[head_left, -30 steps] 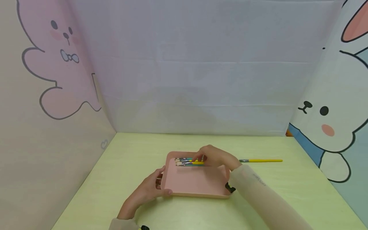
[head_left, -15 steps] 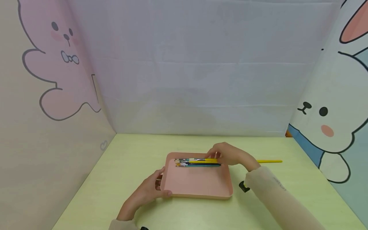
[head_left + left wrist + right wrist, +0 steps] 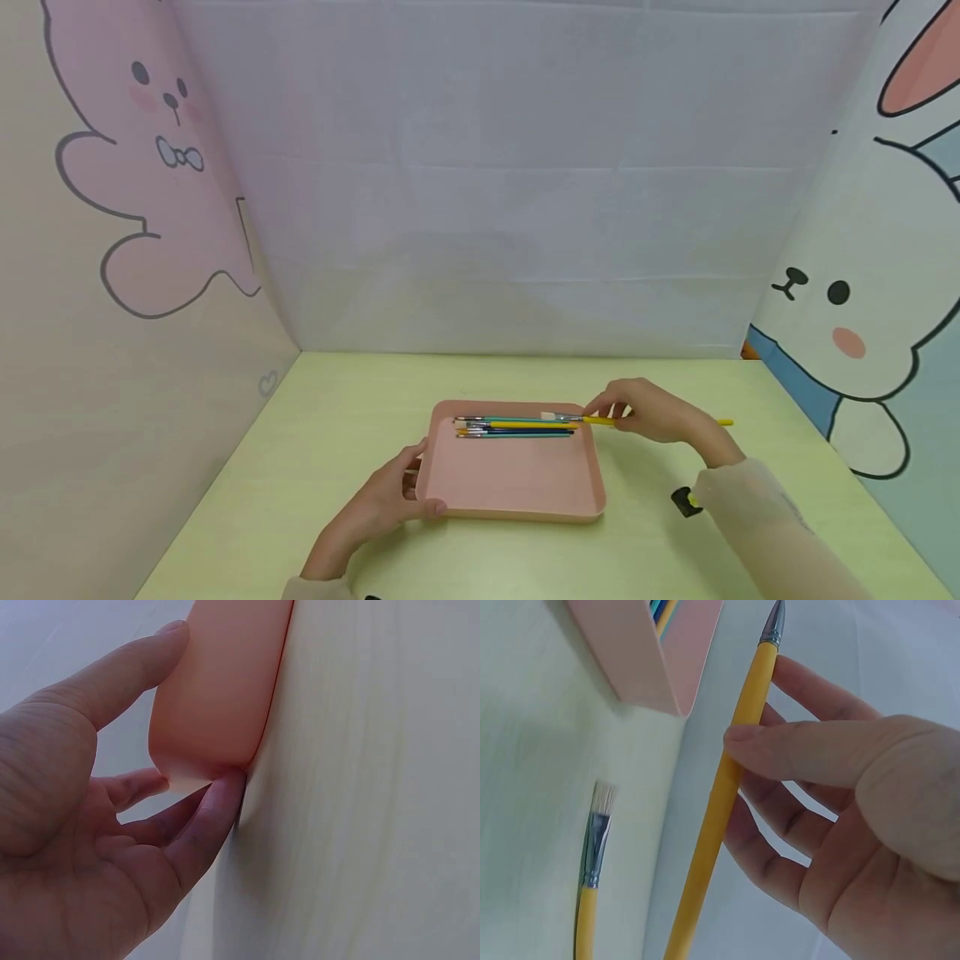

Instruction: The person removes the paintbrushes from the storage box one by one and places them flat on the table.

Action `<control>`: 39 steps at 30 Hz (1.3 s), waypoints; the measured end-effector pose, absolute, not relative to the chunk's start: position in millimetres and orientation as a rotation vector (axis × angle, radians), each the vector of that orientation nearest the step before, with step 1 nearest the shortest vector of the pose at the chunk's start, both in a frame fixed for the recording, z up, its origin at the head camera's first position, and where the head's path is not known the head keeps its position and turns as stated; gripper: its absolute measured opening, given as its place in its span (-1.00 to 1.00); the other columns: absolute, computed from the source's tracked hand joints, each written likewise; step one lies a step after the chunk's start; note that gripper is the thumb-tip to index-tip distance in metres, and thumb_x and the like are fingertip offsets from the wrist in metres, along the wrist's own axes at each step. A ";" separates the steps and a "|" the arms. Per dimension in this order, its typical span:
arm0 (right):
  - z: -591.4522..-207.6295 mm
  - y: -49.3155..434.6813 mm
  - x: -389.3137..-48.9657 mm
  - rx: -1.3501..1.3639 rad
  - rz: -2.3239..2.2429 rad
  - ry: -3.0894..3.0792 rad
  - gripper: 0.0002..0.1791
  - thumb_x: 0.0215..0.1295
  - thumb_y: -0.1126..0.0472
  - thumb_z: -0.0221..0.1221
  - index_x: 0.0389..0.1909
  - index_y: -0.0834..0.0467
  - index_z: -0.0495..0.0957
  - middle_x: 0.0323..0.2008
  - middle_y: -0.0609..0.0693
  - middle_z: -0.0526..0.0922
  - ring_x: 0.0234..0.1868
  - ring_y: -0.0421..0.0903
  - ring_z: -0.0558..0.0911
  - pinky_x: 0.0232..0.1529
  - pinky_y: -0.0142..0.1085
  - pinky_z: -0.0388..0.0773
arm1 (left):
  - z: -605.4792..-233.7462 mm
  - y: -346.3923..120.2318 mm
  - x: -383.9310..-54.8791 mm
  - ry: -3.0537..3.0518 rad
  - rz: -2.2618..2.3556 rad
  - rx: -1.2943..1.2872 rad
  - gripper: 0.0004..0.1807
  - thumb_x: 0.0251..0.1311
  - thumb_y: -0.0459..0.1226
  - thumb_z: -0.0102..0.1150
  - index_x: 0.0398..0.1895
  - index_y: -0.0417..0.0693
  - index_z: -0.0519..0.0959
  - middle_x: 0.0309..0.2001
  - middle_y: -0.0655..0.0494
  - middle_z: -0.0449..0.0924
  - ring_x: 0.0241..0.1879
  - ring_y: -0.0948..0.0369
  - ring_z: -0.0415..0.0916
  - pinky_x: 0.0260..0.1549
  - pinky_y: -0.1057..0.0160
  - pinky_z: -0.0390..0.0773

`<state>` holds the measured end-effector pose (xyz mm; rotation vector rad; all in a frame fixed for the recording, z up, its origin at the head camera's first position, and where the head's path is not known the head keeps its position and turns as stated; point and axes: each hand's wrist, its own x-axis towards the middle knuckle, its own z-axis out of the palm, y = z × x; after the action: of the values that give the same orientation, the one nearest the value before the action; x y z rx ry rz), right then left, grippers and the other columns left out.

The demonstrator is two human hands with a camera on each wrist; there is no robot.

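Observation:
My right hand (image 3: 651, 411) pinches a yellow-handled paintbrush (image 3: 712, 825) between thumb and fingers. The brush's pale bristles and metal ferrule point left, over the right end of a pink tray (image 3: 510, 485). Inside the tray, along its back side, lie several paintbrushes (image 3: 517, 426) with yellow, teal and dark handles, bristles to the left. My left hand (image 3: 384, 498) holds the tray's front left corner. In the left wrist view, the thumb rests on one wall and the fingers touch the other side at the corner.
Another yellow-handled paintbrush (image 3: 586, 919) lies on the pale table (image 3: 247, 517), right of the tray; in the head view my right hand hides most of it. Fabric walls with cartoon animals (image 3: 847, 333) enclose the back and both sides.
My right hand has moved right from above the tray's brushes, drawing one yellow paintbrush out of the bunch. My left hand has stayed at the tray's corner.

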<state>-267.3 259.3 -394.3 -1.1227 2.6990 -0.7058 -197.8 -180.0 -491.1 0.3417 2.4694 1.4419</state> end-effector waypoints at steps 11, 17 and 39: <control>-402.7 296.0 -251.7 -1.011 -0.781 2.760 -0.54 0.33 0.55 0.32 0.13 0.05 0.76 -0.10 -0.13 0.70 -0.12 -0.11 0.70 -0.16 -0.31 0.67 | -491.5 -179.7 -198.2 2.474 1.442 0.351 0.21 0.07 -0.05 0.67 0.71 -0.06 0.11 0.28 -0.06 0.53 0.12 0.07 0.57 0.00 0.26 0.63; -407.0 309.4 -248.9 -0.977 -0.788 2.797 -0.52 0.30 0.56 0.33 0.14 0.05 0.76 -0.11 -0.13 0.70 -0.12 -0.04 0.71 -0.11 -0.28 0.68 | -491.9 -180.3 -196.8 2.488 1.426 0.331 0.23 0.05 0.00 0.68 0.71 -0.07 0.13 0.29 -0.06 0.54 0.12 0.09 0.58 0.03 0.19 0.63; -429.2 344.9 -248.2 -0.888 -0.763 2.909 -0.54 0.25 0.57 0.37 0.08 0.09 0.79 -0.18 -0.13 0.71 -0.20 -0.18 0.64 -0.16 -0.31 0.65 | -490.3 -178.6 -197.4 2.467 1.441 0.324 0.22 0.05 -0.06 0.69 0.71 -0.03 0.12 0.23 -0.03 0.55 0.07 0.10 0.57 -0.02 0.23 0.63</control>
<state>-248.2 344.9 -429.2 -0.8883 2.9088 -0.7634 -197.4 -178.6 -490.3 0.3238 2.4672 1.4408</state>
